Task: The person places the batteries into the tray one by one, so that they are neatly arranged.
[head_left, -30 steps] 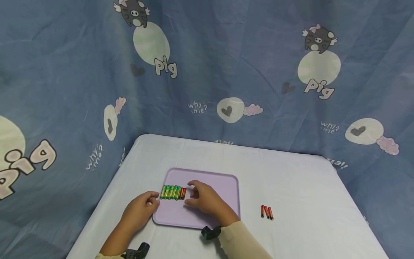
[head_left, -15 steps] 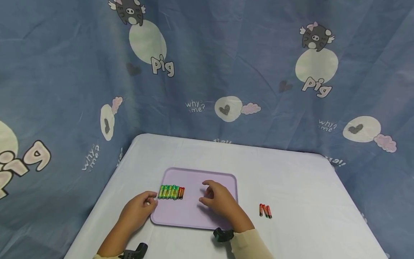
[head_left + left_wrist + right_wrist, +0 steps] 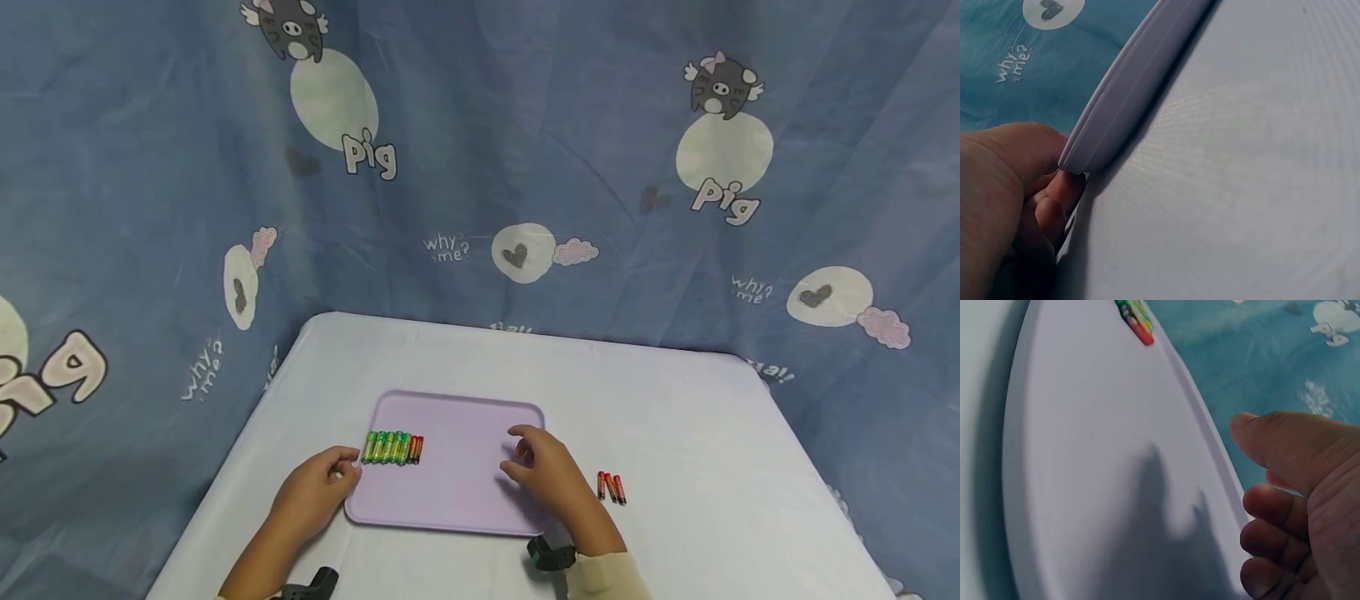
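Note:
A row of several green batteries [image 3: 386,447] lies side by side at the left of a lilac tray [image 3: 450,502]. Small red batteries [image 3: 416,450] adjoin that row on its right. My left hand [image 3: 311,496] holds the tray's left edge; in the left wrist view the rim [image 3: 1110,106] sits between its fingers. Over the tray's right side hovers my right hand [image 3: 553,477], holding nothing, its thumb and fingers apart and loosely bent. Three red batteries [image 3: 611,488] lie on the white cloth to the right of that hand.
A white cloth [image 3: 697,433] covers the table beneath the tray. Behind it and along its left hangs a blue curtain [image 3: 420,167] with pig prints. Dark wrist devices [image 3: 551,554] sit on both wrists.
My right hand has moved right, away from the battery row to the tray's right side. The left hand has stayed at the tray edge. The view has shifted slightly.

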Demonstrator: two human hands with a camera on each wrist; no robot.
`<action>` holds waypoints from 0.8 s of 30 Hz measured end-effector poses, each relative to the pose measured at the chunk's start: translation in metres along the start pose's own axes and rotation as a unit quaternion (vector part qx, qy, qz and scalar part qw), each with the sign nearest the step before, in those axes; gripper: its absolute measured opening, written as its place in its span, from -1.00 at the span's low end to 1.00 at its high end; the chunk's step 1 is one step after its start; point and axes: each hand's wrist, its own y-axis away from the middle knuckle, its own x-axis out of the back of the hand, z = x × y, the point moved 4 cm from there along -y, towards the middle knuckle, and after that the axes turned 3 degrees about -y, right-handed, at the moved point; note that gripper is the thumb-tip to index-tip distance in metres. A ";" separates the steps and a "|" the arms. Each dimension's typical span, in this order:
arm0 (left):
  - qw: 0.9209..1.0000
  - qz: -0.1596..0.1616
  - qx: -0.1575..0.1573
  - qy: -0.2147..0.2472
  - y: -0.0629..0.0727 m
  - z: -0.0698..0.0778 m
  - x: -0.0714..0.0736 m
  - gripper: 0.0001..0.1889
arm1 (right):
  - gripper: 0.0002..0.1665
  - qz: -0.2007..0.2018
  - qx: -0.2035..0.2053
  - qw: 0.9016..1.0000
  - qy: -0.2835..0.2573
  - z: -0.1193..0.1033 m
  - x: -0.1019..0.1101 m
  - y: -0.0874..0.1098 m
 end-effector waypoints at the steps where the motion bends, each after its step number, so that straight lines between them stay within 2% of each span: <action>1: 1.000 0.002 -0.001 0.001 0.000 0.000 0.000 -0.64 | -0.42 0.006 -0.007 1.000 0.001 0.003 0.003 0.002; 7: 1.000 -0.002 0.001 -0.001 0.000 0.003 0.001 -0.62 | -0.44 0.049 -0.031 0.998 0.006 0.016 0.024 0.014; 12: 1.000 -0.004 0.002 -0.002 0.000 0.001 0.000 -0.61 | -0.45 0.068 -0.053 0.996 0.026 0.030 0.040 0.023; 19: 1.000 0.004 0.001 -0.004 -0.002 0.001 0.000 -0.63 | -0.43 0.079 -0.077 0.993 0.050 0.046 0.064 0.035; 24: 1.000 0.000 -0.003 0.001 -0.002 0.000 0.000 -0.63 | -0.40 0.068 -0.107 0.989 0.070 0.064 0.076 0.044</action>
